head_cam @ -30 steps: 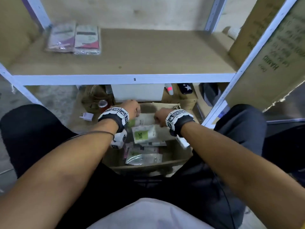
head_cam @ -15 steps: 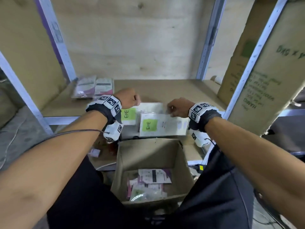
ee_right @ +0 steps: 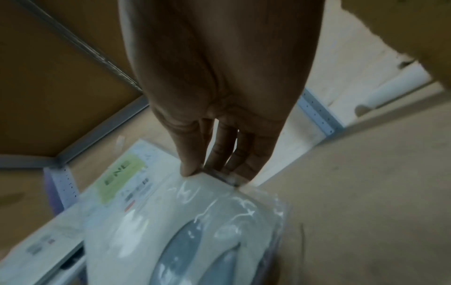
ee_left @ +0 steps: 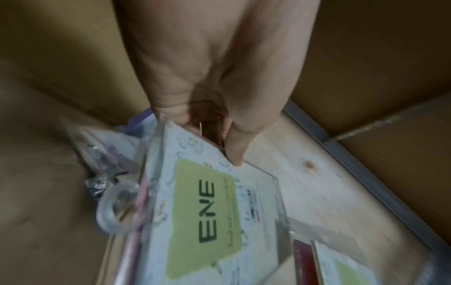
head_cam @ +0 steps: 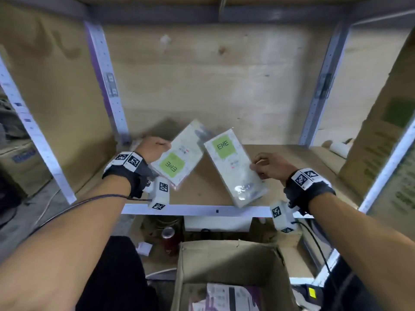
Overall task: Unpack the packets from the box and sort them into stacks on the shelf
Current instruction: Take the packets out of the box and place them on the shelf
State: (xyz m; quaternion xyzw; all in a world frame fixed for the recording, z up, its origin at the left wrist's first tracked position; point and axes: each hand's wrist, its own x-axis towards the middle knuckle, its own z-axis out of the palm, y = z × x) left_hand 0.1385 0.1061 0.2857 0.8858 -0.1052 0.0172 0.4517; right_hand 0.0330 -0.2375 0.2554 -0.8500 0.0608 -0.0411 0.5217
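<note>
Left packet: the green-labelled ENE packet (head_cam: 177, 157) in your left hand (head_cam: 155, 148) hangs over the left part of the shelf board (head_cam: 202, 187), label end towards you.
Right packet: a matching ENE packet (head_cam: 233, 167) in your right hand (head_cam: 268, 166) is tilted over the middle of the shelf board, clear blister end nearest the front rail (head_cam: 195, 209).
Left fingers: curled round the packet's edge, thumb (ee_left: 234, 152) lying on its face.
Right fingers: thumb (ee_right: 191, 165) and fingers pinching one side edge.
Handling: judged light and flat, a stiff card inside a slick clear sleeve; the loose plastic will likely slide, so grip the card edge, not the flap.
Hold point: the long side edge, near the middle, should keep each packet level as you lay it down.
Existing stack: purple-edged packets (ee_left: 109, 154) lie under your left hand at the shelf's back left corner.
Box: the cardboard box (head_cam: 229, 261) stands open below the shelf, more packets (head_cam: 226, 295) inside.
Obstructions: the left upright (head_cam: 107, 86) stands close to your left wrist; a white roll (head_cam: 339, 149) lies far right on the shelf, well apart.
</note>
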